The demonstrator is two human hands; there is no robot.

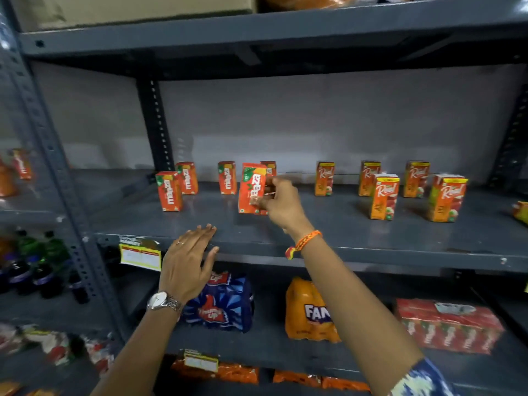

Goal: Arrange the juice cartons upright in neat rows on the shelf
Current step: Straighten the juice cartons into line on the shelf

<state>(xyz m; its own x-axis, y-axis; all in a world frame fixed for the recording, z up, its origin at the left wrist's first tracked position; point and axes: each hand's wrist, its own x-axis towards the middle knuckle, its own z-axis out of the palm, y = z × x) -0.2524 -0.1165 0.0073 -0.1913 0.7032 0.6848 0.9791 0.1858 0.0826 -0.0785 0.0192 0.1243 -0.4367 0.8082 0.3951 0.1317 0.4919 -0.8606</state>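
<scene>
Small orange Maaza juice cartons stand on the grey metal shelf (357,232). One (169,190) stands at front left, with three more behind, the nearest of them (187,178). My right hand (281,201) grips another Maaza carton (251,188), which is slightly tilted with its base at the shelf surface. To the right stand several Real cartons, two in front (384,197) (447,198) and three behind. My left hand (190,264) hovers flat at the shelf's front edge, fingers spread, holding nothing.
A yellow price label (140,257) hangs on the shelf edge. Below lie a blue Thums Up pack (223,304), an orange Fanta pack (307,310) and a red carton multipack (448,324). Dark bottles (31,270) stand lower left. An upright post (155,124) rises behind the cartons.
</scene>
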